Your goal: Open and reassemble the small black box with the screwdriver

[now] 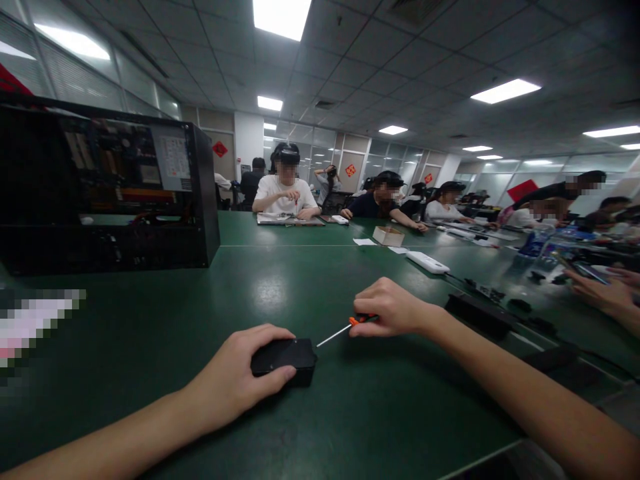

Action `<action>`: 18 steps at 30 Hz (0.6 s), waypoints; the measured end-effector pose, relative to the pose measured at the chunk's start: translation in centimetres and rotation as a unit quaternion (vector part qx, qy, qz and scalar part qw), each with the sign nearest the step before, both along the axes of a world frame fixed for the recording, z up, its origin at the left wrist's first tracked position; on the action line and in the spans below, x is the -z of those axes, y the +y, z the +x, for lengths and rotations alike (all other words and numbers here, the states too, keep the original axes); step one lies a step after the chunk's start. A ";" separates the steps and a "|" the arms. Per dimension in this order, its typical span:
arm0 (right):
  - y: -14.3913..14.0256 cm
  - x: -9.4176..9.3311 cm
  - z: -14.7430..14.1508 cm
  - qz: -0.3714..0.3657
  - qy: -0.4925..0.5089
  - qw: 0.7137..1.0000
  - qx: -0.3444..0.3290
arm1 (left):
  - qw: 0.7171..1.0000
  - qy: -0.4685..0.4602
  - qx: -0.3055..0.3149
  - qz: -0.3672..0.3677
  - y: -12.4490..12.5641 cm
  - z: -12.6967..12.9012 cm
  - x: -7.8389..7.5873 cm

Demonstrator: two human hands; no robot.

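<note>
On the green table, my left hand (250, 367) is closed round a small black box (295, 360), thumb along the near side and fingers over the far side. Screw-like dots show on its top face. My right hand (387, 310) grips the orange and black handle of a screwdriver (334, 336). The thin metal shaft slopes down to the left, and its tip is at the right end of the black box. Whether the tip sits in a screw or only touches the edge, I cannot tell.
An open black computer case (203, 200) stands at the left. A white power strip (427, 262) and a small open box (389, 236) lie farther back. A black adapter-like block (480, 315) and cables lie right of my arm. Several people sit around; another person's hands (607, 293) hold a phone.
</note>
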State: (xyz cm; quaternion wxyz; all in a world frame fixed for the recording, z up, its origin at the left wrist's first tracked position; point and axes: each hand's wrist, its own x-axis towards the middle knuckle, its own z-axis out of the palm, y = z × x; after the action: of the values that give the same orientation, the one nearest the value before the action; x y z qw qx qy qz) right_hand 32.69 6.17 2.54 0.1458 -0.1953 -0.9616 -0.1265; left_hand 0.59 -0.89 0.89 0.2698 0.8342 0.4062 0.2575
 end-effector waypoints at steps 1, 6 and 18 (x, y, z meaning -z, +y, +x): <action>0.2 0.4 -0.1 -0.019 -0.005 1.000 0.006 | 1.000 0.002 0.003 -0.001 0.0 0.0 0.0; 1.5 2.3 -0.6 -0.070 -0.029 0.997 0.029 | 1.000 0.005 0.008 0.006 0.1 -0.1 0.2; 0.0 3.4 -3.6 0.039 0.013 0.999 0.034 | 1.000 0.002 0.011 0.017 0.2 0.1 0.2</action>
State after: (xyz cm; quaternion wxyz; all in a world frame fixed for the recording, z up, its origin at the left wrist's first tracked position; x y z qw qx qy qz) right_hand 29.09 6.14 -0.85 0.1612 -0.2235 -0.9468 -0.1659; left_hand 0.72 -0.71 0.70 0.2579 0.8437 0.3927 0.2598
